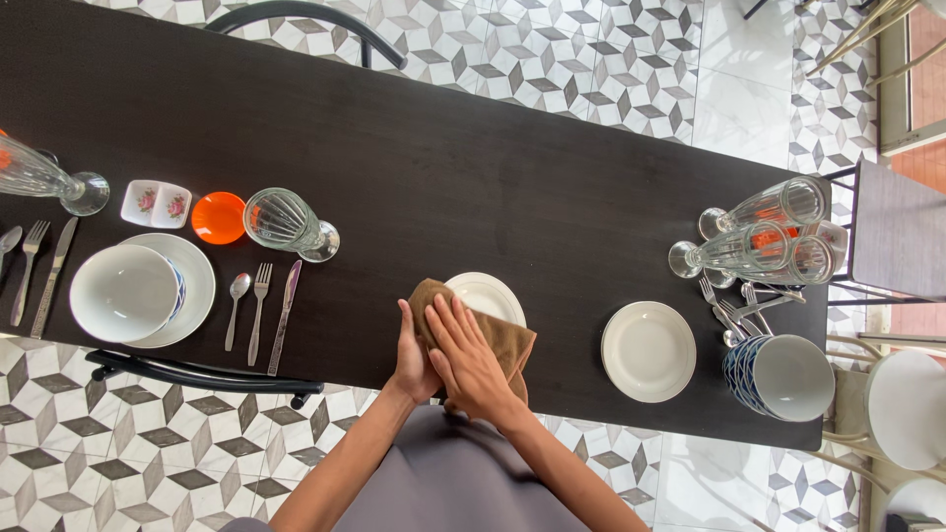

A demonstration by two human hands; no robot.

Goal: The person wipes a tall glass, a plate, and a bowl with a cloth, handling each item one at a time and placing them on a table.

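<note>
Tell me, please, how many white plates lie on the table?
3: one under the bowl at left, one under the brown cloth, one bare toward the right.

A long dark tabletop (473,167) runs slantwise across a floor (552,49) of grey and white cube-pattern tiles. A black metal chair (296,18) stands at the far side, another (197,374) at the near edge. Daylight falls on plain pale tiles (739,89) at upper right.

Bare dark table (473,167) beyond, white plate (647,351) right, fluted glass (286,222) left
</note>
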